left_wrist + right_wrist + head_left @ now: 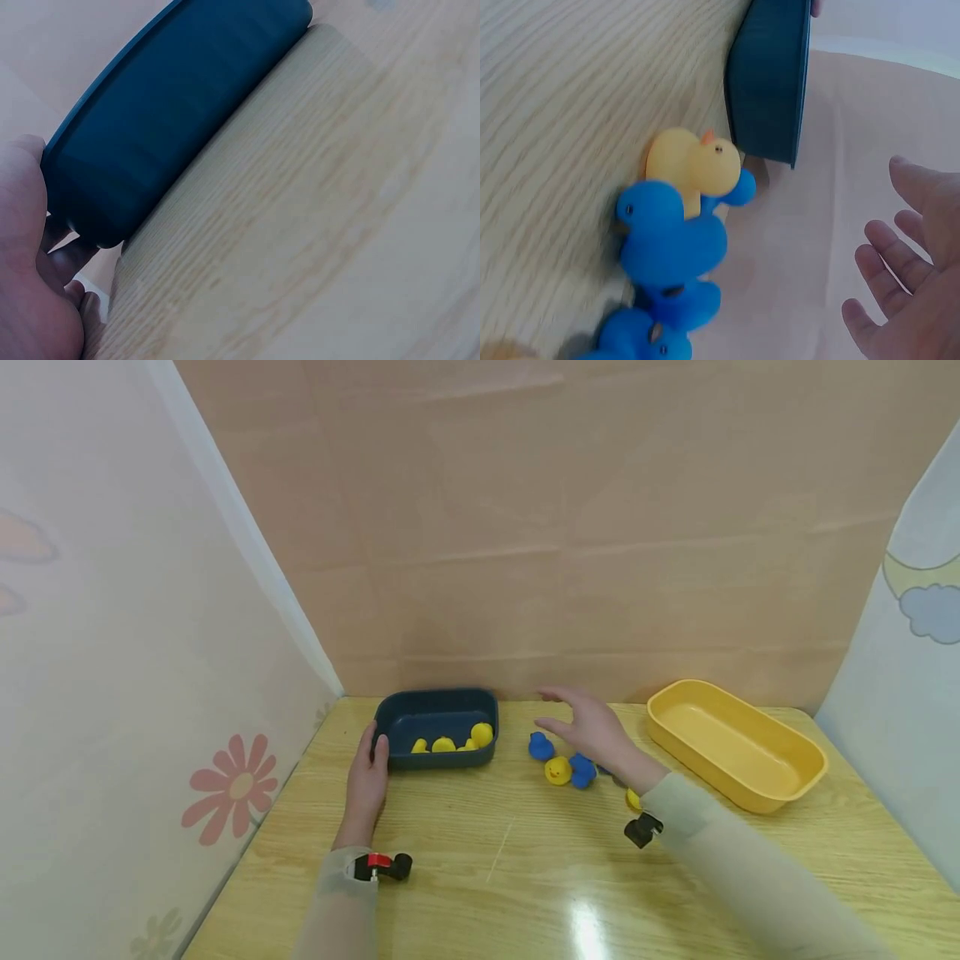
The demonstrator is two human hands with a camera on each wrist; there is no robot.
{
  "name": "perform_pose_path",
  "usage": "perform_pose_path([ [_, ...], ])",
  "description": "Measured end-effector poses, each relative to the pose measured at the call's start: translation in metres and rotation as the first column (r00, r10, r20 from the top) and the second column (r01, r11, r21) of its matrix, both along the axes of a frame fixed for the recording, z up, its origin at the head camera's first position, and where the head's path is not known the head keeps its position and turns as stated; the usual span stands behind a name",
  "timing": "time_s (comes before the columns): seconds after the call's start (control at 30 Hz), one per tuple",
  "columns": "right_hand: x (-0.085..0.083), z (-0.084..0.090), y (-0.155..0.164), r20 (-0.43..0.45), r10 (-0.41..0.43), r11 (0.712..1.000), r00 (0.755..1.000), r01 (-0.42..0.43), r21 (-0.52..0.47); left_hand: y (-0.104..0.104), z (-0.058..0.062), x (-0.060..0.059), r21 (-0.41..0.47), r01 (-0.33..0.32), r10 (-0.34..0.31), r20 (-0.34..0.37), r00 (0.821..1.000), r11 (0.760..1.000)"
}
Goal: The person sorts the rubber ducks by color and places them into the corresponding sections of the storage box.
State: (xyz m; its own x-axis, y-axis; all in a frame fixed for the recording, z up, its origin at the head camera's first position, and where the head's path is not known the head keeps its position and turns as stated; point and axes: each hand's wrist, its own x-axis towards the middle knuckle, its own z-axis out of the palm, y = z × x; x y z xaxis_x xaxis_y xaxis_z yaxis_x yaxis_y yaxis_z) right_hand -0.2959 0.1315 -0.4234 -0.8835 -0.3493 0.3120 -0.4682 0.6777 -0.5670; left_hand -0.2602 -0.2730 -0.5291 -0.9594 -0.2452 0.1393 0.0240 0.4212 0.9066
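Note:
A dark blue tub (pixel 405 717) (pixel 180 112) stands at the back left of the wooden table and holds several yellow ducks (pixel 480 734). My left hand (pixel 369 777) (pixel 30 262) grips its near left corner, thumb on the rim. My right hand (pixel 581 727) (pixel 892 262) hovers open with spread fingers above loose ducks and holds nothing. Under it lie a blue duck (pixel 540 747), a yellow duck (pixel 557 770) (pixel 694 165) and a second blue duck (pixel 582 770) (pixel 671 240). Another yellow duck (pixel 633 799) shows partly beside my right sleeve.
An empty yellow tub (pixel 780 739) stands at the back right. Paper-covered walls close the table in on the left, back and right. Bare wooden tabletop (pixel 510 877) stretches across the front.

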Motion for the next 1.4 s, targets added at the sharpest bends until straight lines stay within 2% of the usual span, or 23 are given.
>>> perform_pose_path([
  [0.2, 0.006, 0.000, 0.016, -0.012, -0.023, 0.999, 1.000, 0.023, 0.025, 0.000, 0.001, 0.001, 0.007, 0.011, -0.011, -0.008, 1.000, 1.000],
  [0.53, 0.027, -0.015, 0.031, 0.023, 0.013, 0.998, 1.000, -0.014, 0.058, -0.001, 0.001, 0.003, -0.001, 0.010, -0.010, -0.014, 1.000, 1.000],
  [0.63, 0.030, -0.021, 0.034, 0.010, 0.034, 0.996, 0.999, -0.034, 0.081, -0.001, 0.002, 0.004, 0.002, 0.013, -0.013, -0.015, 1.000, 1.000],
  [0.8, 0.033, -0.033, 0.038, -0.037, 0.096, 0.990, 0.995, -0.092, 0.111, -0.001, 0.002, 0.006, 0.001, 0.013, -0.013, -0.009, 1.000, 1.000],
  [0.93, 0.036, -0.040, 0.039, -0.016, 0.137, 0.982, 0.990, -0.133, 0.131, -0.001, 0.001, 0.006, 0.003, 0.010, -0.010, -0.009, 1.000, 1.000],
  [1.2, 0.038, -0.049, 0.040, -0.004, 0.153, 0.969, 0.988, -0.149, 0.196, -0.001, 0.002, 0.005, -0.002, 0.004, -0.004, -0.006, 1.000, 1.000],
  [1.4, 0.040, -0.053, 0.040, 0.043, 0.158, 0.962, 0.986, -0.164, 0.218, -0.001, 0.002, 0.006, 0.007, 0.012, -0.012, -0.008, 1.000, 1.000],
])
